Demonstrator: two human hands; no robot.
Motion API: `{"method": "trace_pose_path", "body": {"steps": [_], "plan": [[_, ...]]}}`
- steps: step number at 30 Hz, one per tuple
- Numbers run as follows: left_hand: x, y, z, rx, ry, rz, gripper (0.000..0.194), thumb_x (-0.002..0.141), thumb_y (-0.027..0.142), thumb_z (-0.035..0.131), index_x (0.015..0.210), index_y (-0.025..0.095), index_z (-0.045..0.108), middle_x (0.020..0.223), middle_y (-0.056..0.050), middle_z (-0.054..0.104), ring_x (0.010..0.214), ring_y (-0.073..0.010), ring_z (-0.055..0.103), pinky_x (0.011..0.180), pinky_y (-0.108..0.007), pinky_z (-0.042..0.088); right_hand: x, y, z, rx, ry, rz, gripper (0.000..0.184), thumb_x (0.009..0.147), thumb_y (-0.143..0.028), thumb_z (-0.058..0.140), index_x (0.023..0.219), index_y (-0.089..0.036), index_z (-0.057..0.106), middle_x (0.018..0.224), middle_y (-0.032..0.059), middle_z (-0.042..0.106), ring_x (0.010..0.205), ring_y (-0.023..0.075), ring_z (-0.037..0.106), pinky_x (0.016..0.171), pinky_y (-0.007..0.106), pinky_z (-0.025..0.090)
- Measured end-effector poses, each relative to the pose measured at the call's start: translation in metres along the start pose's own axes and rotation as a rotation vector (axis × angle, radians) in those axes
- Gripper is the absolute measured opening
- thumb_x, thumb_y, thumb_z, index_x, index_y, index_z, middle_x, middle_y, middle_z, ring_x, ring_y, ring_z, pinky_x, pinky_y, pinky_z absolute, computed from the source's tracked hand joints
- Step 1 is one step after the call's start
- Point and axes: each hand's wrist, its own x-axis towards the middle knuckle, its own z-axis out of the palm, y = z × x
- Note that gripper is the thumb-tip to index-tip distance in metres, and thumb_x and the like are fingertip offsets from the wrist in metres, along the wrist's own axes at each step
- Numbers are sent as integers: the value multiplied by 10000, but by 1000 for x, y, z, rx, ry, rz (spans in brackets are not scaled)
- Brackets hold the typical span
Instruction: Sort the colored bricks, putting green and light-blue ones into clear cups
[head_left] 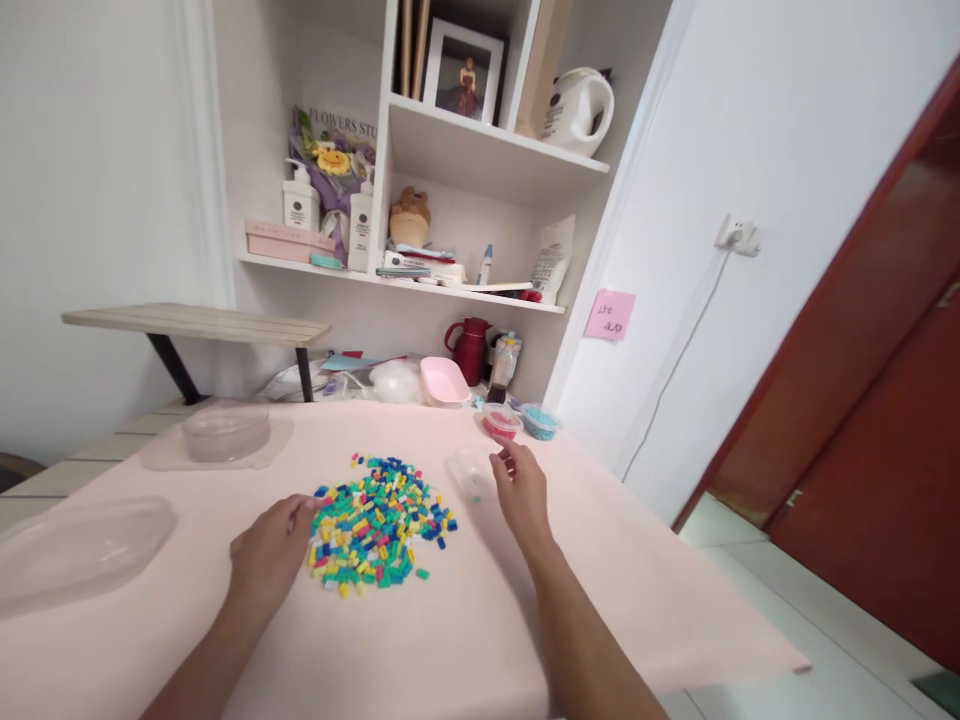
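Whether the left hand (271, 540) holds anything is hidden, and the left edge crops a clear container (84, 548).

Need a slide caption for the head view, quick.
Left hand at the edge of a colourful brick pile; right hand beside a clear container.

small bricks (375, 525) are seen in opaque, lightly glossy plastic. the tub (226, 432) and the shallow dish (82, 550) are formed of clear, shiny plastic. the desk (112, 445) is overlaid by a smooth, matt cover (420, 650). wood grain is shown on the raised shelf (202, 322). the note (610, 314) is made of matt paper; sheen is displayed by the red jug (471, 350).
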Motion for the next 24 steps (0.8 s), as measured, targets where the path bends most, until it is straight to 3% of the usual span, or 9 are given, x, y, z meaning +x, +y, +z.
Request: {"method": "trace_pose_path", "body": {"steps": [3, 7, 10, 12, 18, 24], "plan": [[0, 0, 1, -15, -2, 8, 368, 912, 376, 336, 921, 288, 694, 1042, 8, 766, 1010, -217, 676, 856, -325, 441, -9, -5, -3, 136, -35, -39, 307, 924, -346, 476, 1049, -187, 706, 775, 32, 640, 642, 162, 541, 647, 279, 445], [0, -1, 2, -24, 8, 20, 364, 893, 385, 341, 945, 278, 685, 1062, 3, 758, 1029, -199, 671, 846, -287, 457, -20, -24, -3, 221, -392, -130, 241, 920, -323, 531, 936, -195, 734, 600, -25, 582, 527, 121, 464, 552, 237, 374], [-1, -2, 2, -15, 14, 31, 375, 884, 389, 341, 953, 266, 688, 1061, -14, 754, 1019, -196, 669, 849, -274, 460, -28, -38, 2, 262, -678, -237, 193, 895, -265, 573, 904, -201, 755, 696, -7, 663, 567, 112, 515, 569, 220, 389], [-1, -1, 1, -6, 13, 35, 377, 880, 391, 346, 948, 264, 693, 1023, -21, 756, 985, -200, 673, 834, -278, 464, -33, -44, 6, 286, -774, -319, 185, 871, -217, 592, 930, -209, 768, 795, 12, 702, 646, 121, 569, 623, 217, 425], [-6, 3, -1, 0, 15, 47, 363, 888, 374, 357, 938, 280, 705, 990, -9, 764, 952, -197, 679, 803, -276, 460, -44, -38, 14, 156, -869, -452, 389, 831, -68, 509, 982, -295, 788, 870, 10, 657, 798, 129, 611, 733, 211, 462], [-8, 6, -2, 3, 22, 50, 352, 901, 351, 367, 940, 295, 712, 1026, 18, 772, 977, -189, 680, 806, -271, 445, -40, -29, 12, 20, -813, -366, 432, 794, -29, 492, 976, -296, 779, 926, 10, 652, 837, 147, 626, 805, 251, 474]]}}
